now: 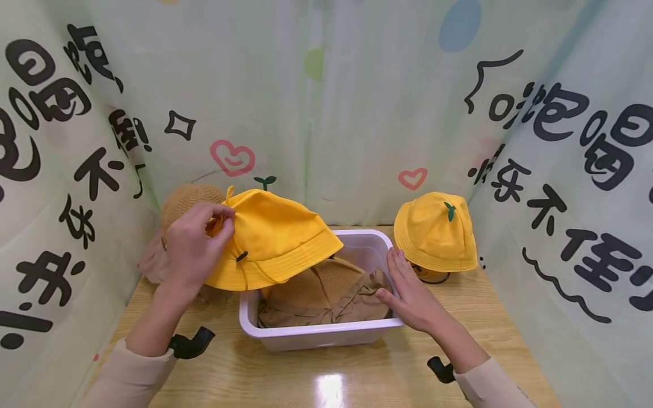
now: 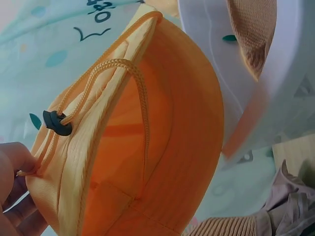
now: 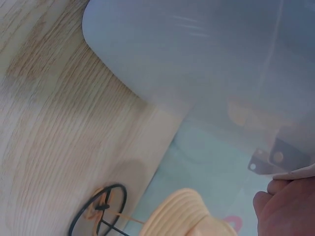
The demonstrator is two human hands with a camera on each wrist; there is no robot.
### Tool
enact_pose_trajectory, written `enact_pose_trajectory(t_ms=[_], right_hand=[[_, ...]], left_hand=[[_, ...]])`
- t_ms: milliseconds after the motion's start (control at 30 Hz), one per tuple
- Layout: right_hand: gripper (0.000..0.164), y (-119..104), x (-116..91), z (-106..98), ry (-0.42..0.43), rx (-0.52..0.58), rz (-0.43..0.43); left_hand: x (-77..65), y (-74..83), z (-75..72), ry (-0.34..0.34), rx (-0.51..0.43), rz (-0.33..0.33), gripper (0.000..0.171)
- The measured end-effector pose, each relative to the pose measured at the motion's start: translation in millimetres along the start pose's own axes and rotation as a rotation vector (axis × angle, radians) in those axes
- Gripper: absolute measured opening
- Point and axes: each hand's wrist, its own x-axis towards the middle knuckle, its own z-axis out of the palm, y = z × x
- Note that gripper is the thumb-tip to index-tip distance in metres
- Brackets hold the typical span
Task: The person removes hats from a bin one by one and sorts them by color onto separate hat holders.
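Observation:
My left hand pinches a yellow bucket hat near its left edge, holding it tilted over the left part of a white plastic bin. A green sprout tops the hat. Its drawstring and black cord lock show in the left wrist view, along with the hat's orange-looking inside. Against the bin's right rim rests my right hand, fingers straight and thumb over the inner side. Inside the bin lie a tan knitted hat and brown gathered fabric, partly covered by the yellow hat.
Another yellow sprout hat sits on a black wire stand to the bin's right. Behind my left hand are a tan knitted hat and pinkish fabric. Pale printed curtains enclose the wooden table at the back and sides.

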Motion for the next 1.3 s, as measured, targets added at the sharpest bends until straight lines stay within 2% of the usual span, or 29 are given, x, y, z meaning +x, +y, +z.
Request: enact_pose_trajectory(t_ms=[133, 500, 800, 967, 1133, 1233, 1300], right_hand=[[0.087, 0.2, 1.8, -0.2, -0.004, 0.001, -0.009], [0.084, -0.8, 4.8, -8.2, -0.057, 0.016, -0.020], [0.083, -3.1, 5.2, -12.2, -0.081, 0.007, -0.025], [0.080, -9.2, 9.0, -21.7, -0.136, 0.015, -0.010], [0.074, -22.7, 21.0, -38.8, -0.228, 0.066, -0.009], [0.069, -32.8, 35.6, -48.7, -0.256, 0.120, -0.070], [0.063, -40.2, 48.6, -54.4, -0.241, 0.153, -0.132]], left_hand=[[0.4, -5.0, -8.6, 0.017, -0.004, -0.038, 0.007], [10.4, -19.4, -22.1, 0.092, -0.053, -0.076, 0.004], [9.3, -33.0, -29.9, 0.134, -0.018, -0.135, 0.006], [9.2, -38.4, -34.0, 0.156, -0.023, -0.147, 0.007], [8.5, -40.0, -38.1, 0.165, -0.028, -0.154, 0.007], [8.5, -39.6, -39.9, 0.169, -0.035, -0.150, 0.007], [8.2, -39.5, -40.9, 0.172, -0.038, -0.148, 0.007]])
